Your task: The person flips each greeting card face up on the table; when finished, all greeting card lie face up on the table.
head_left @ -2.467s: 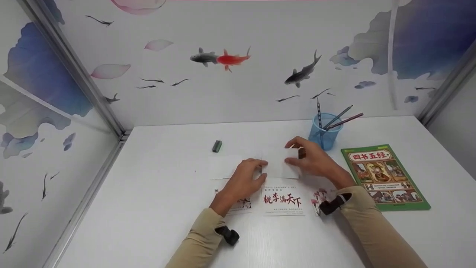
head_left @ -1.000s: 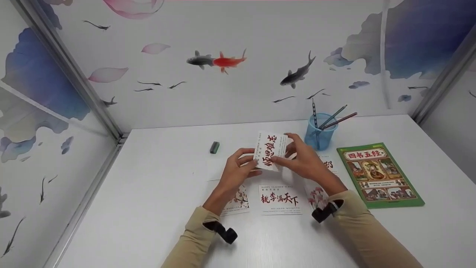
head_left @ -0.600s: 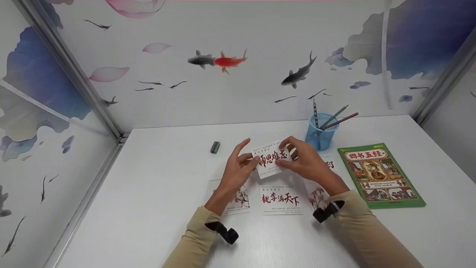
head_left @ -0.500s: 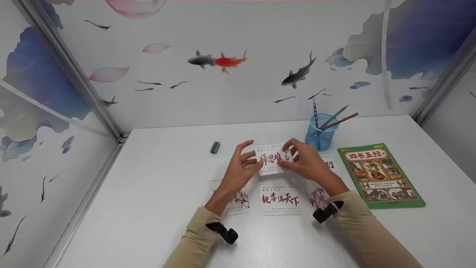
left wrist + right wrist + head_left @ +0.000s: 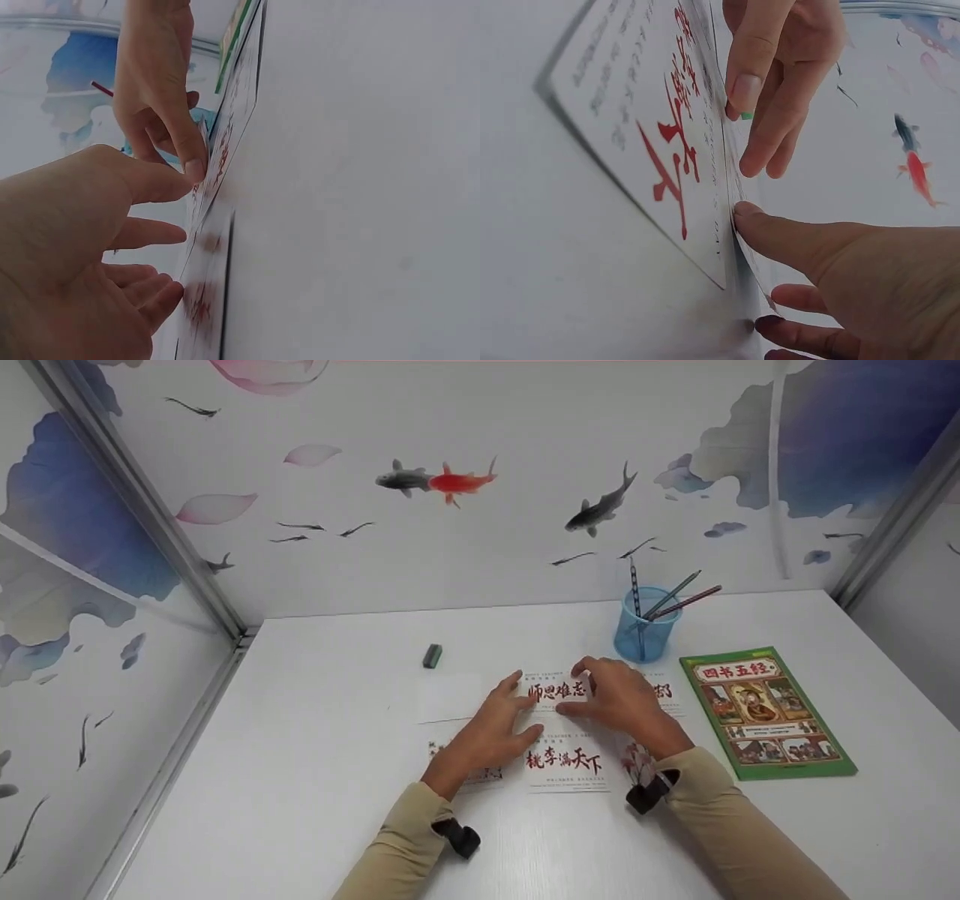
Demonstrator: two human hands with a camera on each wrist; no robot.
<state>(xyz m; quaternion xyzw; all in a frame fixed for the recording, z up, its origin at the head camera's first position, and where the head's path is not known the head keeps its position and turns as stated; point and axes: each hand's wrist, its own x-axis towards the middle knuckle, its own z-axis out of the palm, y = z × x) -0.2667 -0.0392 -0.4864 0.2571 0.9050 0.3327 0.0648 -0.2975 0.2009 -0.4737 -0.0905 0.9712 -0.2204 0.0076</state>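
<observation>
A white card with red Chinese characters [image 5: 551, 690] lies in the middle of the upper row, at table level. My right hand [image 5: 622, 697] pinches its right part, the thumb [image 5: 757, 221] at the near edge and the fingers at the far edge. Beside its left edge is my left hand [image 5: 487, 727], fingers spread and loosely bent around no object. Just below sits a second red-lettered card [image 5: 564, 761]. A blossom card [image 5: 491, 775] is partly hidden under my left forearm, a pink-flower card [image 5: 636, 761] under my right wrist. My right hand partly covers another lettered card [image 5: 664, 690].
A blank white card [image 5: 450, 697] lies at the upper left of the group. Behind it is a small dark green eraser [image 5: 432, 655]. A blue cup [image 5: 646, 630] with pencils stands behind my right hand; a green-bordered book [image 5: 766, 712] lies to the right.
The blank-faced middle card was picked up, turned to its lettered side, rotated upright, and lowered onto the table. My left hand has let go of it and shifted slightly toward me.
</observation>
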